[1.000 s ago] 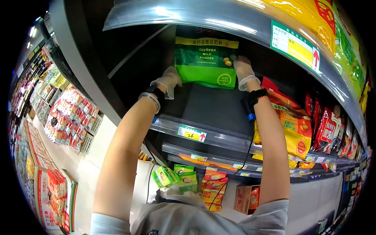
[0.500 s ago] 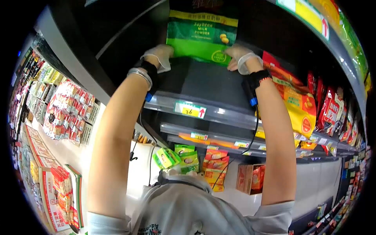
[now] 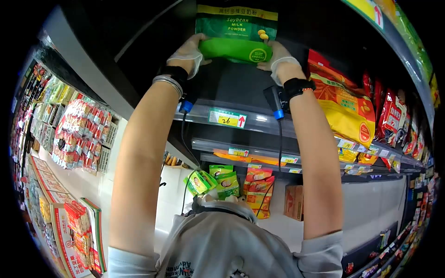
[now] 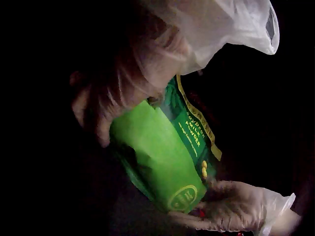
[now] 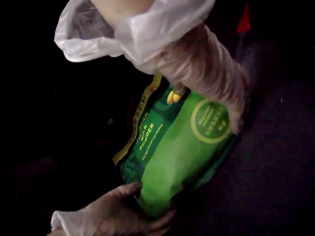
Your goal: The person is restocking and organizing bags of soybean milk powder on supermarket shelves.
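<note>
A green bag of soybean milk powder (image 3: pixel 236 47) stands tilted back on the dark shelf (image 3: pixel 232 85), its printed front facing me. My gloved left hand (image 3: pixel 187 52) grips its left lower side, the thumb over the front. On the opposite side my gloved right hand (image 3: pixel 280 55) holds the lower corner beside the round emblem. In the left wrist view, the bag's bright green lower part (image 4: pixel 155 152) bulges between the two hands. The right wrist view shows the right thumb near the printed soybeans (image 5: pixel 173 97), with the other fingers at the bag's bottom edge.
Red and yellow bags (image 3: pixel 345 104) stand on the shelf to the right. A price tag (image 3: pixel 227 118) marks the shelf's front edge. Green packs (image 3: pixel 225 181) and orange packs (image 3: pixel 258 190) lie below, beside a carton (image 3: pixel 294 202). Cables (image 3: pixel 280 143) hang from both wrists.
The bag first came lower in view, its bottom toward the shelf, and leans back more now. Both hands have shifted up along its sides, thumbs moving onto the front.
</note>
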Tool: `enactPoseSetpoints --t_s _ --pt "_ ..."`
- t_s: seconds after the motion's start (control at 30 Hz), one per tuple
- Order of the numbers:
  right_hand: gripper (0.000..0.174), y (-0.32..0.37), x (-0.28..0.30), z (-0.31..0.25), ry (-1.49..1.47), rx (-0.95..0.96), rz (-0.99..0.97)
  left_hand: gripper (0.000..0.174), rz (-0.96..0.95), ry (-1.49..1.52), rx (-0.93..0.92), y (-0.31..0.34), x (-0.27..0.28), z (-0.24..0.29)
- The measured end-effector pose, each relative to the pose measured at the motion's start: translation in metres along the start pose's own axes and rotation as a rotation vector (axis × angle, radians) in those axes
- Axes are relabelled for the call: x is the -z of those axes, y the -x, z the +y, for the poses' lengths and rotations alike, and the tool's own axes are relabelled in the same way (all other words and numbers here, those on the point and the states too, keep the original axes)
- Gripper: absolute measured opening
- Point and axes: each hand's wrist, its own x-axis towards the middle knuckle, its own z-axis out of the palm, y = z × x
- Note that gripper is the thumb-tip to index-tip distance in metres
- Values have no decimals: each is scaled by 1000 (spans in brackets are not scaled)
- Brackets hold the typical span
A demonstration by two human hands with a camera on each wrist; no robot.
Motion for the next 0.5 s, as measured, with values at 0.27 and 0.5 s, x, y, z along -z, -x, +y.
enactPoseSetpoints --t_s 0.27,0.5 --pt "39 -18 -19 -5 -1097 -414 391 46 -117 402 87 1 -7 14" --pt "44 -18 -26 -15 -1359 -495 510 54 26 553 79 -10 -18 12"
